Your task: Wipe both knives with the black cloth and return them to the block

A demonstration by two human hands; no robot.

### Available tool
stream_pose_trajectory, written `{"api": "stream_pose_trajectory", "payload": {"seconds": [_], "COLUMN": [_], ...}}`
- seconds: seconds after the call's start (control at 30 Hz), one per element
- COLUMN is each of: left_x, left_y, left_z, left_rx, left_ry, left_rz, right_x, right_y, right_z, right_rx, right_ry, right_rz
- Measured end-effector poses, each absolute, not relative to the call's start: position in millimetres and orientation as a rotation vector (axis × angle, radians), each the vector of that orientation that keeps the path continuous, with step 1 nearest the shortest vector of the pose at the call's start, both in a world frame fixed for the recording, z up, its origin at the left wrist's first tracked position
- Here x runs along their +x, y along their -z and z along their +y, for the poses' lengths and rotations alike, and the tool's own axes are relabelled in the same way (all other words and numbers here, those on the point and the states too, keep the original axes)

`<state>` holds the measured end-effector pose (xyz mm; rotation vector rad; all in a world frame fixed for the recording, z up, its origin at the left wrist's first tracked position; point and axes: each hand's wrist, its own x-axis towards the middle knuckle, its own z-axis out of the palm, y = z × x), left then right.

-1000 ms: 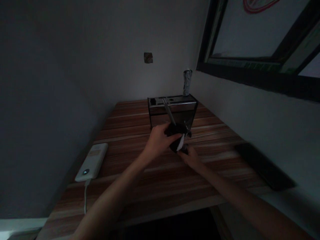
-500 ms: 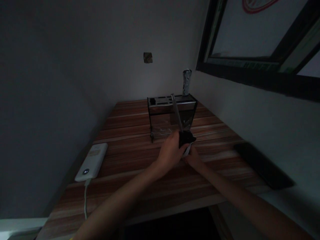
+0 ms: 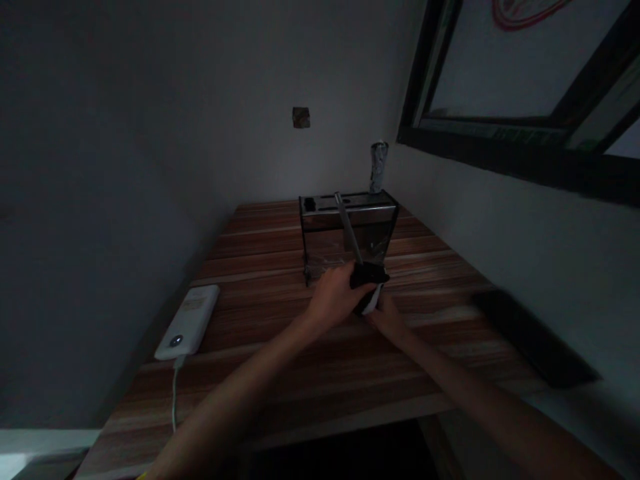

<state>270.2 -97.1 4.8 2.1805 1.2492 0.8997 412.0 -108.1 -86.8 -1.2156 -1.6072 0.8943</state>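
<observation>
A slim silvery metal rod (image 3: pixel 349 227) slants up and to the left from a black piece (image 3: pixel 369 273), whose exact kind I cannot make out in the dim light. My left hand (image 3: pixel 331 292) is closed around the black piece from the left. From the right, my right hand (image 3: pixel 389 319) grips its lower end, with most fingers hidden; a white patch (image 3: pixel 373 301) shows there. Just behind, a metal-topped, see-through rack (image 3: pixel 327 241) with slots stands on the table. A foil-like wrapped handle (image 3: pixel 379 167) rises from its right rear corner.
On the wood-grain table (image 3: pixel 240 267), a white power bank (image 3: pixel 187 321) lies at left, with a white cable (image 3: pixel 175 400) running off the front. A long black object (image 3: pixel 535 337) lies at right by the wall. A dark window frame (image 3: pixel 500 150) spans the right wall.
The rod's upper end has swung slightly left, and the black piece in my hands has shifted slightly left relative to the rack. The whole view has moved a little.
</observation>
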Motion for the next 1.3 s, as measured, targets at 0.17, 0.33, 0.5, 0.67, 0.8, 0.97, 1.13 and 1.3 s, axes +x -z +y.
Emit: {"api": "stream_pose_trajectory", "payload": {"seconds": [0.17, 0.33, 0.5, 0.67, 0.8, 0.97, 1.13, 1.3], "left_x": [257, 235, 212, 199, 195, 194, 196, 202], "left_y": [-23, -48, -68, -80, -82, -82, -80, -77], "left_z": [-90, -85, -84, -86, -86, -85, -84, -83], "left_rx": [2.136, 2.008, 1.838, 1.722, 1.702, 1.69, 1.685, 1.656], "left_ry": [-1.061, -1.239, -1.465, -1.613, -1.686, -1.693, -1.674, -1.671], "left_rz": [1.194, 1.236, 1.227, 1.223, 1.242, 1.245, 1.229, 1.208], "right_x": [409, 408, 407, 406, 407, 407, 406, 407], "right_y": [86, 90, 91, 92, 93, 92, 90, 93], "right_z": [-108, -106, -107, -107, -108, -108, -108, -108], "right_rx": [-1.252, -1.262, -1.279, -1.239, -1.278, -1.248, -1.241, -1.254], "right_ry": [-0.919, -0.832, -0.782, -0.784, -0.763, -0.782, -0.788, -0.776], "right_rz": [-1.614, -1.676, -1.73, -1.751, -1.769, -1.756, -1.749, -1.735]}}
